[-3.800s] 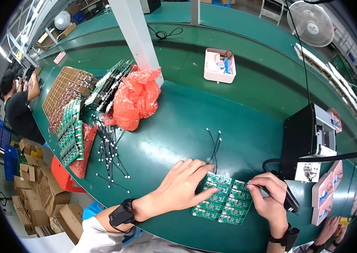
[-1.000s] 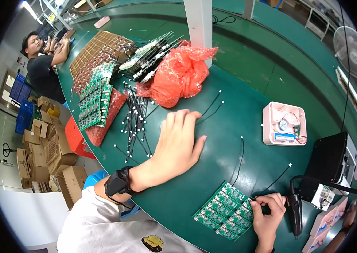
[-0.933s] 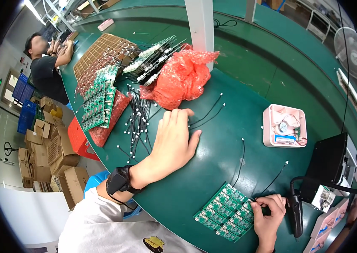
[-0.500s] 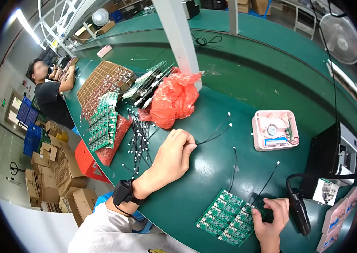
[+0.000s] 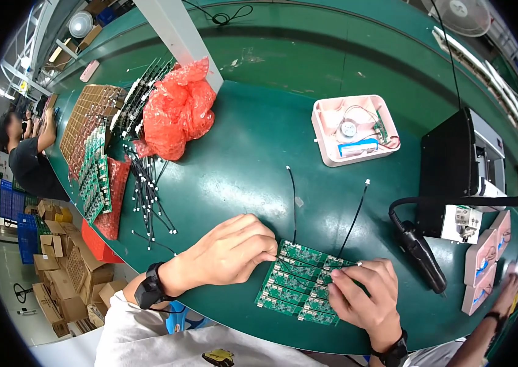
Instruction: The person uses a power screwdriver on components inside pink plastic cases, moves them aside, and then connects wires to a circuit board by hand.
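— Clutter first: what sits around the hands?

— A crumpled red plastic bag lies toward the far left of the green worktop, with loose black wires with white ends spread just in front of it and stacks of green boards along the left edge. A shallow pink tray with small parts stands further toward the far side, well apart from the hands. A black box unit stands at the right, and a black handled tool on a thick cable lies beside it, just right of the boards being handled.

— And the thing in hand?

— A flat panel of small green circuit boards, a grid of rectangles with pale connectors, lies at the near edge of the worktop. Two thin black wires run up from it across the worktop.

— The hands?

— The left hand has its fingers pinched together at the panel's upper left corner, seemingly on a wire end. The right hand rests on the panel's right side, fingers curled closed; what they grip I cannot tell.
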{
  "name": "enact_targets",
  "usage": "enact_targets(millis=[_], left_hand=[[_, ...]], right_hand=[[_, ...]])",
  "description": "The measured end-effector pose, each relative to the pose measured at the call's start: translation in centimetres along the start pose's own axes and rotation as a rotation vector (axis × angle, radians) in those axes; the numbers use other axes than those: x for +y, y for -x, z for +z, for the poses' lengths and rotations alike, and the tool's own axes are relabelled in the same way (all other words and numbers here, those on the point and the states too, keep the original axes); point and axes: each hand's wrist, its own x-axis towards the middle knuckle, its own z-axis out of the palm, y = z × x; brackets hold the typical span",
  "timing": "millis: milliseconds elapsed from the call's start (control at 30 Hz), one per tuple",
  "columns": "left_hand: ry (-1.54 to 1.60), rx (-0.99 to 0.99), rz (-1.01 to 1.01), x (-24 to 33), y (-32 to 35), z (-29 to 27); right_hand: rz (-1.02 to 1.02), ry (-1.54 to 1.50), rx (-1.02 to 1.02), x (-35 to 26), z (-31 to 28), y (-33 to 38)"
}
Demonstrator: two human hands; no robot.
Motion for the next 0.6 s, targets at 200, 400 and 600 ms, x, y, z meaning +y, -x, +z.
enact_targets(millis=[200, 400, 600], left_hand=[[0.022, 0.017, 0.024, 0.3, 0.2, 0.0], [0.147, -0.009, 0.053, 0.9, 0.2, 0.4], [0.162, -0.023, 0.011, 0.5, 0.4, 0.0]], right_hand=[[0.026, 0.03, -0.191, -0.5, -0.3, -0.3], [-0.029, 0.08, -0.162, -0.7, -0.1, -0.5], [-0.059, 0.022, -0.188, -1.4, -0.3, -0.7]])
